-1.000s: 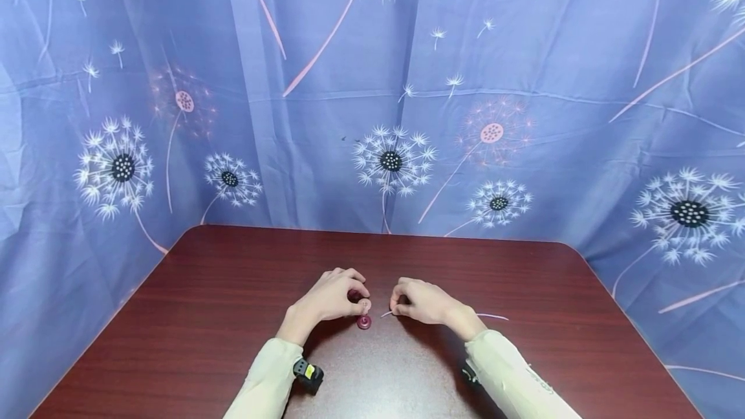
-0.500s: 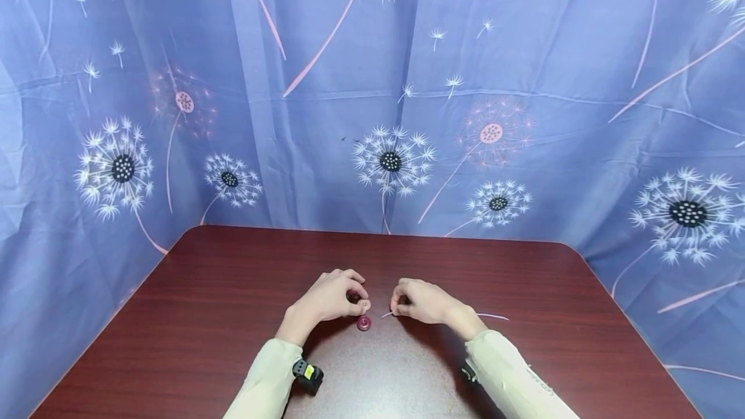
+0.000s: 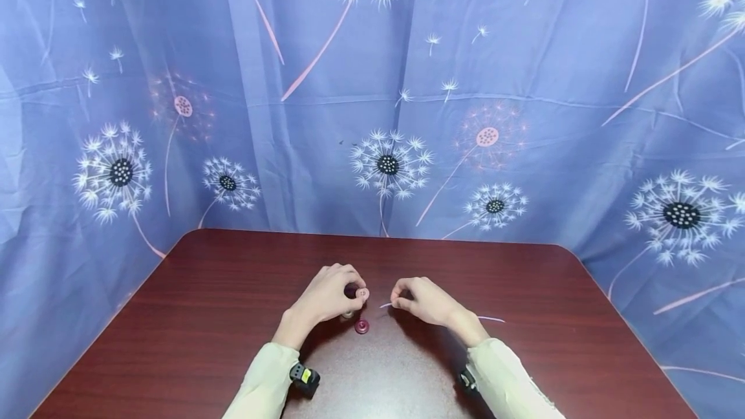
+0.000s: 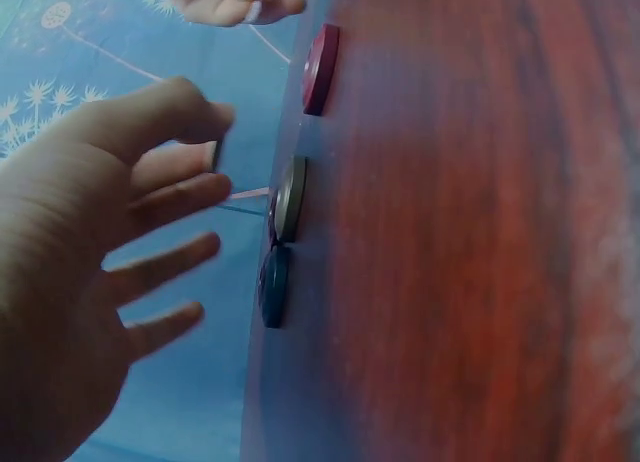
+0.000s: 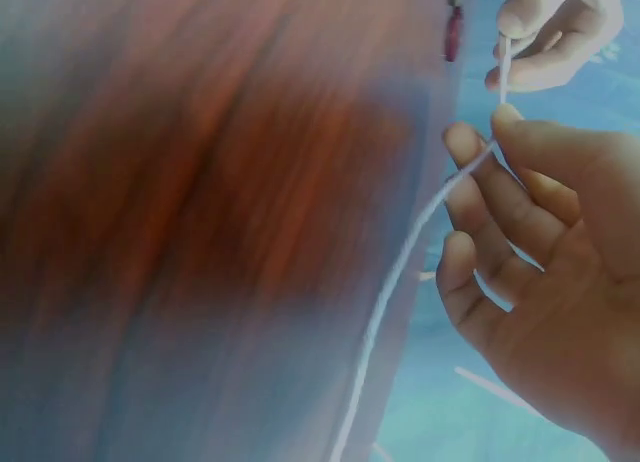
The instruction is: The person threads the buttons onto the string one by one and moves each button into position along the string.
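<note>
Between thumb and index finger, my left hand (image 3: 323, 296) pinches a small pale pink button (image 3: 363, 293), held above the table. In the left wrist view that button shows edge-on and dark at the fingertips, while the other fingers are spread. My right hand (image 3: 427, 301) pinches a thin lilac cord (image 5: 385, 282) near one end. The short tip points toward the left hand, and the long tail runs back under the right wrist. Below the held button, a dark red button (image 3: 361, 326) lies on the table.
Under the left hand, an olive-grey button (image 4: 290, 199) and a dark green button (image 4: 274, 287) lie on the brown wooden table (image 3: 233, 264). A blue dandelion-print curtain (image 3: 314, 173) hangs behind the table and at its sides.
My left hand has lifted the pink button slightly away from the red one, and a pale button now shows beneath the hand. The cord's tip has risen a little with my right fingers.
</note>
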A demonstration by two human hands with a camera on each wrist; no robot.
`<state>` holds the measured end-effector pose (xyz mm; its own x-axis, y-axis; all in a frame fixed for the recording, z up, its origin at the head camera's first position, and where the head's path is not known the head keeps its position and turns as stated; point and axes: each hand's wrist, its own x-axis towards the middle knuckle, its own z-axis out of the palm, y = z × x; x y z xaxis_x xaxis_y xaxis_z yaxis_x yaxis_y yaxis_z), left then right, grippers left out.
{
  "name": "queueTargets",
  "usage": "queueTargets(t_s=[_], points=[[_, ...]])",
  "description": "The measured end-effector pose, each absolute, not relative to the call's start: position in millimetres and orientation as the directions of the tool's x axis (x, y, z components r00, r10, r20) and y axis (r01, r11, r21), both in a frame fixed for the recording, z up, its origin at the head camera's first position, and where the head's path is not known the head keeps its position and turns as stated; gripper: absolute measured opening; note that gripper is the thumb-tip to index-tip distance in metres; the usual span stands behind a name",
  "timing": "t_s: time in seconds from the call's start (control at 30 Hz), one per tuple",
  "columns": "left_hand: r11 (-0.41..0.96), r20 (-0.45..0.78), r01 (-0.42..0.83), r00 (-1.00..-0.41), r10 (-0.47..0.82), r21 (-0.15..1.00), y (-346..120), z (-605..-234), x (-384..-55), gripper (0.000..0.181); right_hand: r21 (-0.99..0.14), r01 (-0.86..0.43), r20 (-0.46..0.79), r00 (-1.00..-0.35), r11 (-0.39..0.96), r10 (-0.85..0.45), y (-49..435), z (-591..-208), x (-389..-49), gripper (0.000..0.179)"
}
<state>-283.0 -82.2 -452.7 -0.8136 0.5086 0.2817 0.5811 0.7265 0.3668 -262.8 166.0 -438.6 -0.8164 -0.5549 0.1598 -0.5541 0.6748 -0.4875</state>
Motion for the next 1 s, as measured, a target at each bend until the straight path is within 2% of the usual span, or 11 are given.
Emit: queueTargets(t_s=[0.2,0.57,0.87,1.0], points=[[0.702,0.349,0.600,-0.798,0.491,0.384,-81.0,-445.2,-281.3,0.014,-0.559,-0.521,0.205,-0.841,0.645,-0.501,166.7,-436.0,-261.3,0.008],[0.684,0.355,0.605,-0.795,0.492,0.408,-81.2,-447.2,-281.7,0.019,-0.653,-0.463,0.228,-0.875,0.599,-0.428,167.6,-431.0,-255.2,0.005],[0.648,0.411,0.656,-0.752,0.515,0.387,-82.2,-447.8,-281.9,0.030,-0.657,-0.466,0.226,-0.871,0.593,-0.436,167.5,-432.1,-255.5,0.014],[0.644,0.409,0.660,-0.749,0.521,0.387,-82.6,-448.6,-281.6,0.027,-0.639,-0.473,0.236,-0.871,0.606,-0.431,167.2,-430.3,-254.0,0.014]])
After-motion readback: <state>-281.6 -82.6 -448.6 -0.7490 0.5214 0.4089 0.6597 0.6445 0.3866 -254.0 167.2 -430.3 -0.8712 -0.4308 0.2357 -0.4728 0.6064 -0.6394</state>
